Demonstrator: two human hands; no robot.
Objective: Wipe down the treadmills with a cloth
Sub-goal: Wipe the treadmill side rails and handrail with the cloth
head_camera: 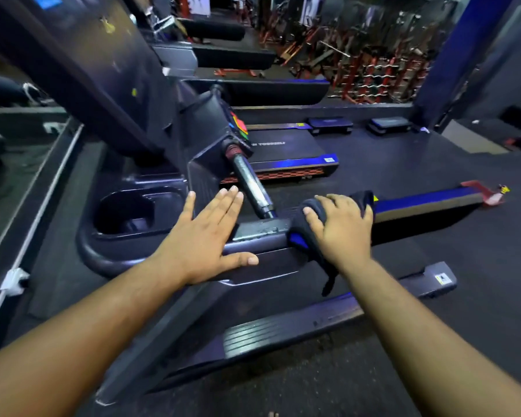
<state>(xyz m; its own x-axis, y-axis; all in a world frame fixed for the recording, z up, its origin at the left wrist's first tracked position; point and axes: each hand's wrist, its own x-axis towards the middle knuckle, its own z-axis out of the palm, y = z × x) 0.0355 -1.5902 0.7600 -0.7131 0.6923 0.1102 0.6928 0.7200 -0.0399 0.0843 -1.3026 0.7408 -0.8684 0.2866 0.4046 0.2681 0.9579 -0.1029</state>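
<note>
I stand at a dark treadmill, looking down on its console and handrail (262, 233). My left hand (206, 236) lies flat on the console edge, fingers straight and spread. My right hand (342, 228) grips a dark cloth with a blue edge (306, 233) wrapped over the handrail; one cloth end hangs below the rail. A metal grip bar (251, 183) slants up from the rail toward the console body. The cup holder (133, 210) sits left of my left hand.
The treadmill's side rail (283, 329) runs below my arms. A second treadmill deck (286, 158) lies ahead on the rubber floor, with two step platforms (330, 124) behind it. Red racks with barbells (370, 73) fill the far right. A blue pillar (451, 55) stands at right.
</note>
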